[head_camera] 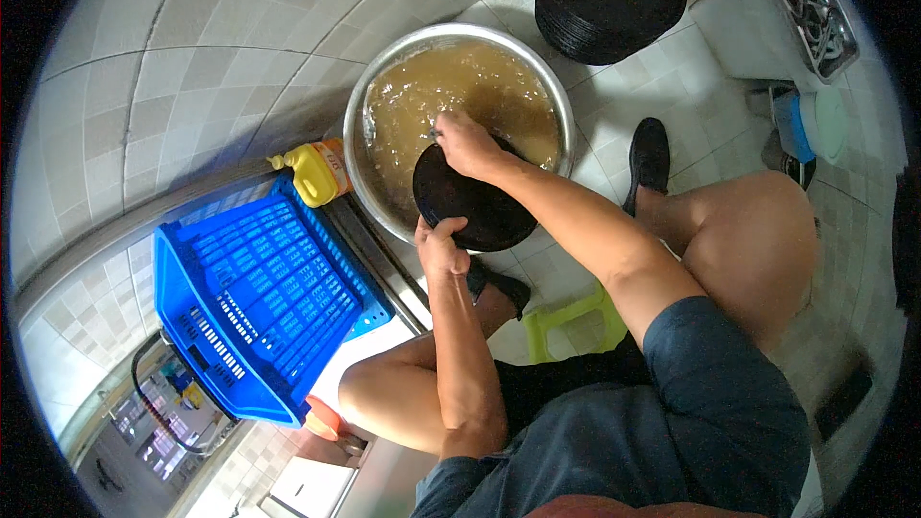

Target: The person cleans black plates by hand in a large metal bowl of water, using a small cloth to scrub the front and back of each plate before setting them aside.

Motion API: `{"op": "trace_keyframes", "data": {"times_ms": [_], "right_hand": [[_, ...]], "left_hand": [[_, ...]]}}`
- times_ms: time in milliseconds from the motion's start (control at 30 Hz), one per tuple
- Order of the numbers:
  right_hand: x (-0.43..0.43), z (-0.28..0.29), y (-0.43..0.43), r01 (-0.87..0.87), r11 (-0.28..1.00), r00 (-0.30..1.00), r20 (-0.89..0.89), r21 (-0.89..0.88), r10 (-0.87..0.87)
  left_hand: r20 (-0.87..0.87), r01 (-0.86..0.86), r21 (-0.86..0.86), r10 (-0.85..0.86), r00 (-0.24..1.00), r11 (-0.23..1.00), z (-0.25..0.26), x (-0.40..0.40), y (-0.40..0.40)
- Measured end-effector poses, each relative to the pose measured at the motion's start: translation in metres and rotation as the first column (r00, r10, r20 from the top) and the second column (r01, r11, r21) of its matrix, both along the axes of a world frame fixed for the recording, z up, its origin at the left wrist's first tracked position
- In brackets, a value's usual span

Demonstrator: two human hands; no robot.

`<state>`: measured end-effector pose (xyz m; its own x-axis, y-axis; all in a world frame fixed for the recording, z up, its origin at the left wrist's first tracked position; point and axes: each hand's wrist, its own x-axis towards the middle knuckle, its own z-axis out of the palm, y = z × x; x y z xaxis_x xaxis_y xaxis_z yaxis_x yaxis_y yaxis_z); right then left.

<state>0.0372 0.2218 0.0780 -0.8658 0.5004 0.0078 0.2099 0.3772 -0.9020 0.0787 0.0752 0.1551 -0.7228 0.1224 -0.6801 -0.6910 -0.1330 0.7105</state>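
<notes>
My left hand (440, 248) grips the near-left rim of a black round plate (471, 205), thumb on the upper face. The plate is tilted over the near side of a large metal basin (352, 122) of cloudy brown water (432, 72). My right hand (468, 144) is closed at the plate's far edge. A small grey thing (435, 134) pokes out between its fingers, mostly hidden, so its kind is unclear. Behind the basin to the right stands a tall stack of similar black round plates (611, 0).
Left of the basin are a yellow plastic jug (313, 173) and a blue plastic basket (266, 288). A metal tray of utensils (820, 29) sits at upper right. Tiled wall (237, 86) rises at left. A green plastic stool (568, 324) is under me.
</notes>
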Motion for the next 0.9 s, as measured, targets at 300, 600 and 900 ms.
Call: {"op": "trace_keyframes", "data": {"times_ms": [300,600,900], "right_hand": [[0.013,0.02,-0.036,-0.139,0.988,0.984,-0.122,-0.065,0.13],[0.014,0.061,-0.064,-0.25,0.955,0.941,-0.274,-0.162,0.2],[0.021,0.041,-0.055,-0.263,0.957,0.959,-0.145,-0.12,0.245]], "left_hand": [[-0.052,-0.036,0.013,0.037,0.998,0.999,0.002,-0.008,-0.018],[-0.058,-0.127,-0.055,0.123,0.991,0.99,0.004,-0.018,-0.041],[-0.217,-0.043,-0.11,0.018,0.976,0.993,-0.009,-0.012,-0.044]]}}
